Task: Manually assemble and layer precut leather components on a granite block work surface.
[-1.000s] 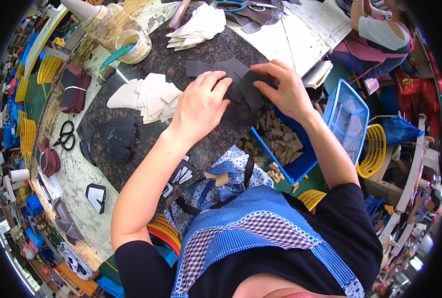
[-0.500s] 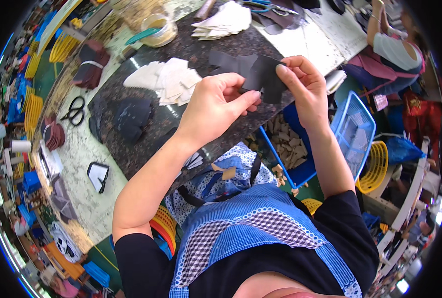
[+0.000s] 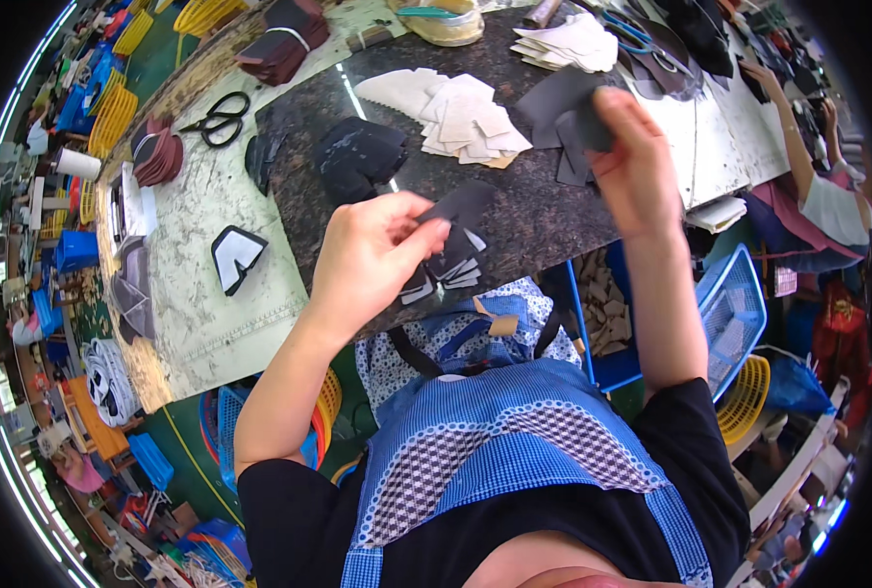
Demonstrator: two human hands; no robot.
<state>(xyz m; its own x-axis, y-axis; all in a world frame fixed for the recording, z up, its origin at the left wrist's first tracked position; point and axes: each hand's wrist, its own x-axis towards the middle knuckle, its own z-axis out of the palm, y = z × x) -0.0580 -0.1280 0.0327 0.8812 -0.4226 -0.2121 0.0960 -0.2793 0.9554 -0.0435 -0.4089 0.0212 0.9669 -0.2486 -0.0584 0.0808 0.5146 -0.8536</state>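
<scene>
My left hand (image 3: 372, 257) pinches a thin black cut piece (image 3: 467, 203) between thumb and fingers, just above the near edge of the dark stone slab (image 3: 553, 220). Below it lie several black pieces with white faces (image 3: 458, 269). Farther right, my right hand (image 3: 639, 162), slightly blurred, is closed on another black cut piece (image 3: 587, 127). More flat black pieces (image 3: 556, 95) lie around its fingertips. A fanned pile of white cut pieces (image 3: 463, 110) rests between the hands, towards the far side. A stack of black curved pieces (image 3: 360, 157) sits beyond my left hand.
Black scissors (image 3: 218, 120) and a black-edged white piece (image 3: 236, 257) lie on the pale board at left. A glue tub (image 3: 448, 24), white piece stack (image 3: 568, 41) and blue-handled scissors (image 3: 642, 37) stand at the back. Blue bins (image 3: 735, 314) flank my right arm; a co-worker (image 3: 828, 211) sits beyond.
My hands have moved apart: the left came down and left with a black piece, the right stayed up by the flat black pieces. The view has shifted, so the table appears farther right.
</scene>
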